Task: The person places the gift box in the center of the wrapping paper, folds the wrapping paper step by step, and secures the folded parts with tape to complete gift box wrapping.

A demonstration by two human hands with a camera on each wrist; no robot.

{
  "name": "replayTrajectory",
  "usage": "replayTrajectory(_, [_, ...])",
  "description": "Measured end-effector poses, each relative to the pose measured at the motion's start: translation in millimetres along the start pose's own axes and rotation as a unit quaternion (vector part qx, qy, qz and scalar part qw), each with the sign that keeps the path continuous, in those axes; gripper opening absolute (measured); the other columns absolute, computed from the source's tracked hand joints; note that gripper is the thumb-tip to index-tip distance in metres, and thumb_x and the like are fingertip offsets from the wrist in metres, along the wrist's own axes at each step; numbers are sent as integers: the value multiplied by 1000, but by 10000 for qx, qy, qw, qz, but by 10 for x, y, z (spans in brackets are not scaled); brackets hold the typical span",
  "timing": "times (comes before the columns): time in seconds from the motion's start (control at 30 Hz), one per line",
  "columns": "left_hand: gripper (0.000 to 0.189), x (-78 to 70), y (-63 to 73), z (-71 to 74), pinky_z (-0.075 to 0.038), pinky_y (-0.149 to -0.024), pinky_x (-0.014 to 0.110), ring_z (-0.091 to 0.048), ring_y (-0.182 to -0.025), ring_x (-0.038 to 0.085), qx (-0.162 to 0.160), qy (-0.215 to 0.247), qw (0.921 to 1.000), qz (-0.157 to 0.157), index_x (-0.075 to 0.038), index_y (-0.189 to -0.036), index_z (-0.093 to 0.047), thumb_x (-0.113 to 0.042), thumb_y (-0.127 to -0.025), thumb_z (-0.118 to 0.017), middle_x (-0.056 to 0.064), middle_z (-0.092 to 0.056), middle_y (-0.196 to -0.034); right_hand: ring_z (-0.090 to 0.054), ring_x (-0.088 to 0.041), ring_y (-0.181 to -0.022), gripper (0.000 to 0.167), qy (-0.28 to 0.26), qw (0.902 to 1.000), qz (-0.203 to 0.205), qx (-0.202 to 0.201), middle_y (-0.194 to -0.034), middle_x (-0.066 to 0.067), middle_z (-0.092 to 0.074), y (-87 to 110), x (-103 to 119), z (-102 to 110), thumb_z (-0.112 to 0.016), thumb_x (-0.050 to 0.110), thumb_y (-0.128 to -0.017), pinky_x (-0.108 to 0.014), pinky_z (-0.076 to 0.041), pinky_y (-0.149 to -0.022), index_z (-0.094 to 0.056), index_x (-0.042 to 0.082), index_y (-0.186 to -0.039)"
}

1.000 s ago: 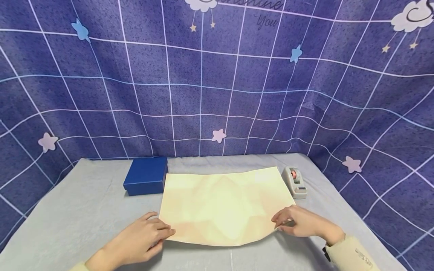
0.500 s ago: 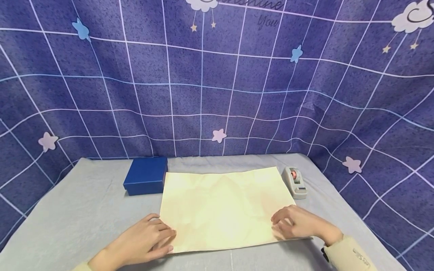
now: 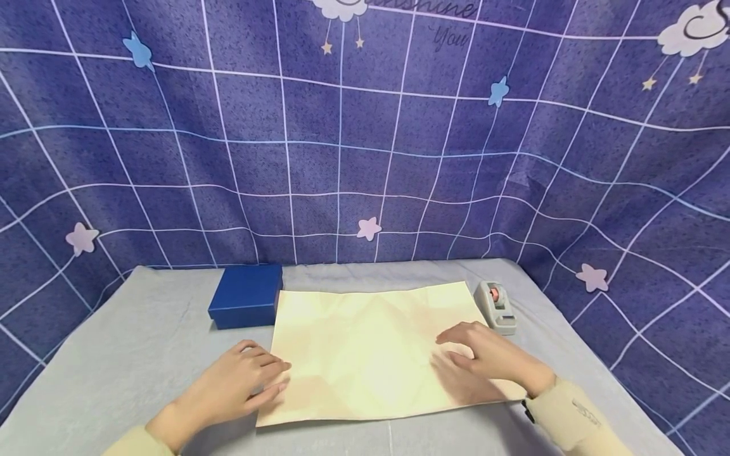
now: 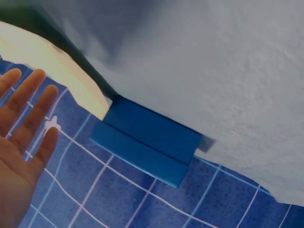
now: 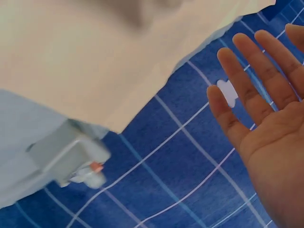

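Note:
A wide cream sheet of paper lies spread on the table, with faint creases across it. My left hand is at the paper's left edge, fingertips just over it and fingers relaxed. Over the right part of the paper hovers my right hand, its shadow falling on the sheet below. In the right wrist view the fingers of the right hand are extended and hold nothing. The left wrist view shows the left hand with spread fingers, also holding nothing.
A blue box stands at the paper's upper left corner. Close to its right edge sits a white tape dispenser. Behind the grey-covered table hangs a purple-blue curtain with a grid and stars.
The paper's near edge has come down flat toward me from a lifted curve. Both hands have let go of it; the right hand has moved up and leftward over the sheet, the left slightly back.

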State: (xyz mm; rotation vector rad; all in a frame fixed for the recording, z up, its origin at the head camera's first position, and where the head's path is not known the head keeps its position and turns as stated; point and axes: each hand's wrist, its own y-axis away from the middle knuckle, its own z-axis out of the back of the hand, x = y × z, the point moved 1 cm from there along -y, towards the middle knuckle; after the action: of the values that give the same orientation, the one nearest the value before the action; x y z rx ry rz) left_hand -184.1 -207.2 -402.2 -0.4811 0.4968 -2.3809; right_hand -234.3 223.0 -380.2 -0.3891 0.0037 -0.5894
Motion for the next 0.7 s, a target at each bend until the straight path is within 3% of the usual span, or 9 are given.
replayTrajectory(0.17, [23,101,1,7,-46,-83,38,-63,-89,12,116,-53,9993,346,-22,-100,-69,-31,-80,-66,-10,-69,-95,-61,-18,-102,30,247,9991,-97,328,-109,-3,-66,-225,75,-13,-63,13,-81,-37,-47,-87,-63,7,-111])
replayTrajectory(0.37, [30,239,1,27,-44,-81,41,-62,-94,18,147,-243,9972,696,-20,-106,-68,-30,-78,-68,-3,-68,-103,-59,-21,-107,36,413,9987,-52,289,-115,-5,-63,-532,155,-40,-63,18,-82,-40,-45,-90,-60,8,-116])
replayTrajectory(0.7, [39,487,69,54,-40,-86,50,-56,-103,28,227,-321,9890,1423,-16,-117,-62,-28,-80,-65,5,-62,-116,-53,-22,-115,42,606,9962,-360,512,-123,-3,-59,-1064,274,-199,-60,24,-85,-42,-44,-89,-54,9,-124])
